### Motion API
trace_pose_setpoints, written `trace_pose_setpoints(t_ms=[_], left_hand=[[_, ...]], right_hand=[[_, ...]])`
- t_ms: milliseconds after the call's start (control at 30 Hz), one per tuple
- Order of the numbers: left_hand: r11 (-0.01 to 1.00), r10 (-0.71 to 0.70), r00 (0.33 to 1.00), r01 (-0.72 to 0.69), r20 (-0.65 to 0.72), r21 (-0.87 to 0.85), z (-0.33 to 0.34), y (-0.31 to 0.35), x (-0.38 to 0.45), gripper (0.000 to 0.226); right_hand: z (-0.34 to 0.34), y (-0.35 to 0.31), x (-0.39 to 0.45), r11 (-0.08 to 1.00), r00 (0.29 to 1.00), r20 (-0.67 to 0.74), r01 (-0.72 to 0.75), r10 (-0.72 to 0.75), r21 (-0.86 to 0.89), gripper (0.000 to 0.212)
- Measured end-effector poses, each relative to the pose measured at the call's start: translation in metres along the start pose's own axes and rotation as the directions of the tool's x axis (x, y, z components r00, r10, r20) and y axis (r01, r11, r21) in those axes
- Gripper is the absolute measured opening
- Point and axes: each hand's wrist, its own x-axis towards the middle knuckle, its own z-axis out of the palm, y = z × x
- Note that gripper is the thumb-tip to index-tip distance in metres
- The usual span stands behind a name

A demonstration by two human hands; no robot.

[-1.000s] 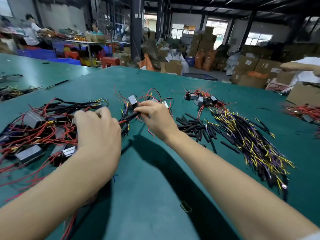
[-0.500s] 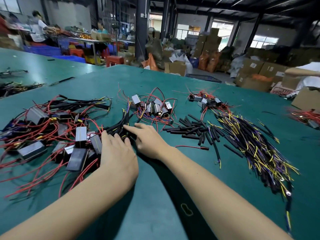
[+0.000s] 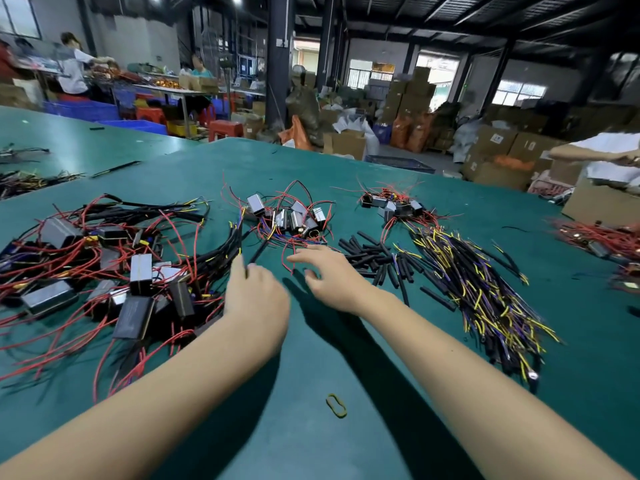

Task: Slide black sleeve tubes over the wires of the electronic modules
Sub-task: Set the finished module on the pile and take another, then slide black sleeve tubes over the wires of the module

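Green table (image 3: 346, 341) covered most of the view. Largest heap, on the left: sleeved modules (image 3: 133, 317) in a tangle of red wires, black boxes lying at mixed angles. On the right, a long bundle of yellow and purple wires (image 3: 485, 299) in black sleeving, long axis running from the far centre toward the near right, loose ends fanned at the near end. At its far end sat a small cluster of modules (image 3: 394, 207). Far centre: a second cluster, unsleeved modules (image 3: 291, 218), with thin red leads arching upward. Between this cluster and the long bundle lay a loose pile of short black sleeve tubes (image 3: 370, 252), most lying roughly crosswise, a few pointing away from the camera.

Left hand (image 3: 256, 299) curled, back to the camera, pinching a black sleeved wire (image 3: 254, 254); its long axis ran from the fingers up and to the right, toward the unsleeved cluster. Exact finger contact hidden behind the hand, possibly thumb against forefinger.

Right hand (image 3: 332, 275) relaxed and spread, holding nothing, fingertips pointing left, just beside the tube pile and apparently above the table.

Smallest item: a yellow rubber band (image 3: 336, 406) flat on the table between the forearms.
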Motion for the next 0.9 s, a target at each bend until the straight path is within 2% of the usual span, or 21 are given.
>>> trace_pose_setpoints(t_ms=[33,67,100,133,200,233,300,367,467,633,733,800,900], left_hand=[[0.987,-0.002,0.998,-0.01,-0.07,-0.16,-0.004,0.007,0.008,0.041],[0.932,-0.038,0.99,-0.013,-0.134,-0.362,-0.008,0.017,0.017,0.037],[0.82,-0.109,0.978,-0.013,-0.179,-0.572,-0.011,0.027,0.026,0.032],[0.667,-0.2,0.958,-0.022,-0.207,-0.745,-0.014,0.036,0.034,0.025],[0.369,-0.359,0.91,-0.068,-0.209,-0.927,-0.013,0.051,0.049,0.011],[0.284,-0.391,0.895,-0.104,-0.214,-0.953,-0.01,0.056,0.055,0.016],[0.224,-0.393,0.887,-0.163,-0.242,-0.961,-0.001,0.063,0.061,0.032],[0.215,-0.405,0.875,-0.191,-0.266,-0.958,0.011,0.065,0.064,0.041],[0.215,-0.434,0.86,-0.191,-0.268,-0.958,0.026,0.059,0.066,0.042],[0.192,-0.493,0.837,-0.162,-0.238,-0.968,0.029,0.055,0.065,0.041],[0.127,-0.537,0.813,-0.185,-0.225,-0.974,0.03,0.056,0.067,0.046],[0.036,-0.59,0.789,-0.189,-0.173,-0.981,0.033,0.055,0.07,0.048],[-0.078,-0.644,0.76,-0.182,-0.09,-0.98,0.034,0.054,0.075,0.046]], right_hand=[[-0.006,0.002,-0.005,1.0,1.0,-0.008,-0.011,0.01,-0.013,0.042],[-0.012,0.005,-0.01,1.0,0.999,-0.02,-0.026,0.026,-0.014,0.037],[-0.018,0.007,-0.015,0.999,0.998,-0.041,-0.047,0.047,-0.006,0.033],[-0.023,0.01,-0.02,0.997,0.995,-0.07,-0.075,0.075,0.004,0.033],[-0.034,0.017,-0.032,0.988,0.98,-0.132,-0.151,0.149,-0.008,0.037],[-0.041,0.023,-0.038,0.983,0.97,-0.162,-0.184,0.179,-0.021,0.037],[-0.053,0.035,-0.052,0.973,0.952,-0.205,-0.232,0.229,0.007,0.035],[-0.062,0.046,-0.06,0.954,0.931,-0.206,-0.291,0.301,0.078,0.034],[-0.064,0.059,-0.052,0.914,0.896,-0.2,-0.367,0.397,0.173,0.032],[-0.051,0.058,0.0,0.885,0.88,-0.162,-0.407,0.446,0.229,0.032],[-0.043,0.055,0.042,0.845,0.853,-0.172,-0.423,0.494,0.329,0.03],[-0.039,0.059,0.07,0.783,0.814,-0.169,-0.445,0.556,0.435,0.031],[-0.035,0.072,0.108,0.57,0.719,-0.079,-0.473,0.69,0.672,0.038]])
